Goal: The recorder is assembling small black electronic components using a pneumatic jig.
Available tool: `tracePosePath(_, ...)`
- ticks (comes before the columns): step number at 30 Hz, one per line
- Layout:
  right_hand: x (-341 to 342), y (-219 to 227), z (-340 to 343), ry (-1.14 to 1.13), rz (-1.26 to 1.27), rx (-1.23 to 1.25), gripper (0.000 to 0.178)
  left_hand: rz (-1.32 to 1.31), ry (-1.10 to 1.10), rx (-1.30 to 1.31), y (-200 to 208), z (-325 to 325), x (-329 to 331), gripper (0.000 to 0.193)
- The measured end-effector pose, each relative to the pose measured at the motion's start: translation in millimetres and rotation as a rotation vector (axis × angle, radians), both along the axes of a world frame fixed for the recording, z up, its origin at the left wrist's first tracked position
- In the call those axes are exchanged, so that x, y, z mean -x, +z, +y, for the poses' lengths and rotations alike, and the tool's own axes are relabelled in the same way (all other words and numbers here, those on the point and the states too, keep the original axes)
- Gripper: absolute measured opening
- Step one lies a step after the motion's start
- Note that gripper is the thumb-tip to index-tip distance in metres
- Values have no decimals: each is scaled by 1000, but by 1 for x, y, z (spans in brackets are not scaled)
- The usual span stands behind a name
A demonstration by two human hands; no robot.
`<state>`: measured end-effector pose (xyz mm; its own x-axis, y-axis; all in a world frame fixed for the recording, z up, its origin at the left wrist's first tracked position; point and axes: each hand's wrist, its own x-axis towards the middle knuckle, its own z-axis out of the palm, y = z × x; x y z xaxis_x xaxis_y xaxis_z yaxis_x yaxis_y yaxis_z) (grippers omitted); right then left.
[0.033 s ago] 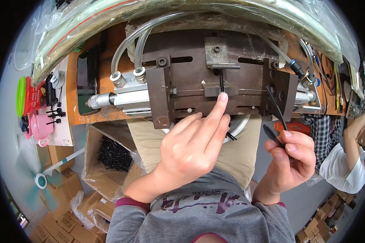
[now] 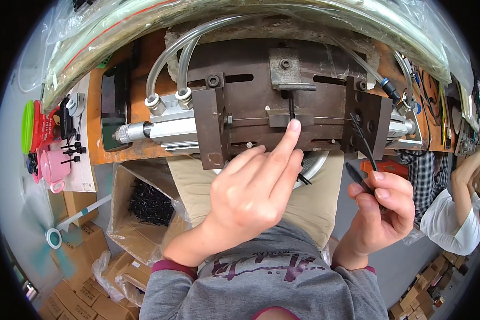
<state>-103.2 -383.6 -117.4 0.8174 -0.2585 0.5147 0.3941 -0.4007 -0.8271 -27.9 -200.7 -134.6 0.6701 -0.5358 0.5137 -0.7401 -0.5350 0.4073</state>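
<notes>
My left hand point(image 2: 253, 189) reaches over the front of a dark metal fixture point(image 2: 256, 98), its index finger stretched out. That fingertip meets the lower end of a thin black rod point(image 2: 292, 105) lying across a small grooved metal block point(image 2: 277, 119). The other fingers are loosely bent; the thumb is hidden. My right hand point(image 2: 386, 205), at the right, pinches thin black brushes between thumb and fingers. One is a bristled spoolie brush point(image 2: 360, 130) pointing up in front of the fixture's right plate. Below it sticks out a shorter, darker tip point(image 2: 357, 176).
Air cylinders point(image 2: 170, 129) with clear hoses point(image 2: 157, 66) flank the fixture. A cardboard box point(image 2: 125, 218) of black pieces stands lower left, near a spinning fan point(image 2: 53, 238). A pink cup point(image 2: 55, 166) stands at the left. Another person's white sleeve point(image 2: 448, 226) shows at the right.
My left index fingertip has shifted very slightly to the right and up. My right hand and the brushes look the same.
</notes>
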Motion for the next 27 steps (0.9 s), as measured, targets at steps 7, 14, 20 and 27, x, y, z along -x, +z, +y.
tracePosePath(7, 1, -1, 6, -59, -39, 12, 36, 35, 18, -86, 9, 0, 0, 28)
tracePosePath(14, 2, 5, 13, -62, -97, 231, 35, 282, -74, 28, 13, 5, 2, 45)
tracePosePath(20, -3, 5, 19, 275, -67, 459, 34, 1541, -542, 830, 15, -2, 26, 109)
tracePosePath(27, -14, 9, 29, 252, -24, 263, 38, 1626, -483, 1251, 13, 12, 31, 72)
